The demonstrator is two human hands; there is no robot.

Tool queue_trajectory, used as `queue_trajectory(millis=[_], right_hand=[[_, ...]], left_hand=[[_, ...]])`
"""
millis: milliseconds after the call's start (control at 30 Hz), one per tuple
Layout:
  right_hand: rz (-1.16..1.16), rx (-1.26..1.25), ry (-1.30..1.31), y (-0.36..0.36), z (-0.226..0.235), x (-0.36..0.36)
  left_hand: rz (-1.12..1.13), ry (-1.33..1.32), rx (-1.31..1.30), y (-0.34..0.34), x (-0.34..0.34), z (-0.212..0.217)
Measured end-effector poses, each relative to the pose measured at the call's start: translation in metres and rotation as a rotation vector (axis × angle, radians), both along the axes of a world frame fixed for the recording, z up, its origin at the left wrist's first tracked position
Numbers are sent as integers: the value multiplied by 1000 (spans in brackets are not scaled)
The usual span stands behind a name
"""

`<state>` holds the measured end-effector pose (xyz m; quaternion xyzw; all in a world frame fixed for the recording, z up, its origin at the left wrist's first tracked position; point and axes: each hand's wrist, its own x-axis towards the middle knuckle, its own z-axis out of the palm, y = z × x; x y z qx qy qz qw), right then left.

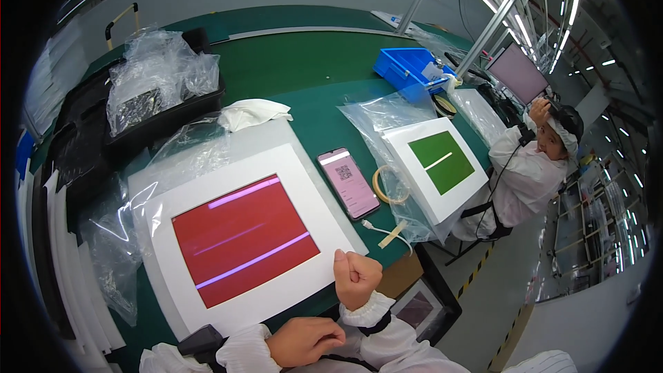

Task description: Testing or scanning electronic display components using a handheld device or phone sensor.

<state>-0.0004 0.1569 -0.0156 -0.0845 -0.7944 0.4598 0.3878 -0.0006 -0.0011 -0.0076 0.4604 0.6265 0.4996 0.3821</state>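
Both hands [356, 278] closed, empty, beside red panel [243, 238].

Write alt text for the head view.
A person's right hand, closed in a fist, rests at the near edge of a white-framed red panel on a green table; the left hand lies below it. A phone, a tape roll and a green panel lie to the right.

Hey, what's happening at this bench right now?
A person in white sleeves sits at a green table facing a white-framed red panel. The right hand is a raised fist by the panel's near corner; the left hand rests low, holding nothing. A phone and tape roll lie alongside. A co-worker sits beyond a green panel.
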Motion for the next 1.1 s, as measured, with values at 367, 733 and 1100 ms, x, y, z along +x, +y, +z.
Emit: queue_trajectory(millis=[367,733,1100], right_hand=[[34,-20,32,0,2,-2],[40,-22,73,3,-1,-3],[31,-14,80,2,0,-3]], left_hand=[[48,100,71,0,3,5],[85,106,119,5,4,8],[73,128,117,4,3,12]])
